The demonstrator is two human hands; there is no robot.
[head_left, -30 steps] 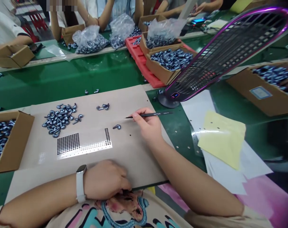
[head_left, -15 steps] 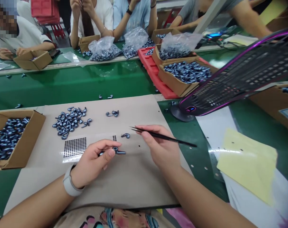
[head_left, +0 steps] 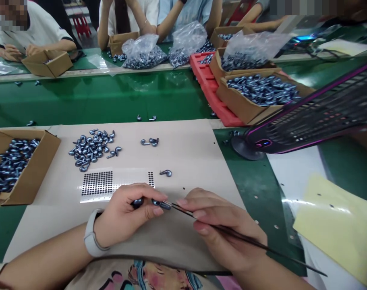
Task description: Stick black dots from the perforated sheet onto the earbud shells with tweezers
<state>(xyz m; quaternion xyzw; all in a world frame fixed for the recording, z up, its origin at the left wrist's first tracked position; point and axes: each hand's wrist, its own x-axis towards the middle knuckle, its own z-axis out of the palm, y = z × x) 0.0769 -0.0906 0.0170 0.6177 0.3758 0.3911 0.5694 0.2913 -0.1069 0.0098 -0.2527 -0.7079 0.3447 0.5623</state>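
My left hand (head_left: pixel 131 211) is closed on a dark blue earbud (head_left: pixel 160 204), pinched between thumb and forefinger with its stem pointing right. A second earbud (head_left: pixel 137 202) shows in the same hand, partly hidden by the fingers. In my right hand (head_left: pixel 228 225) are black tweezers (head_left: pixel 246 238), their tips touching or very near the pinched earbud's stem. Just behind my hands lies a single earbud (head_left: pixel 166 173) on the beige mat (head_left: pixel 183 153). A clear sheet of black dots (head_left: pixel 97 183) lies behind my left hand, which overlaps its near edge.
A heap of earbuds (head_left: pixel 92 148) sits at the mat's back left, beside a cardboard box (head_left: pixel 35 177) of them. On the right stand a black fan (head_left: pixel 292 125) and a yellow sheet (head_left: pixel 337 225). Across the green table, boxes (head_left: pixel 240 100) and bags (head_left: pixel 145 52) of earbuds stand before other people.
My right hand has come down and its tweezers now reach the earbud in my left hand. That earbud has turned slightly, stem tilting downward. The camera view has shifted a little.
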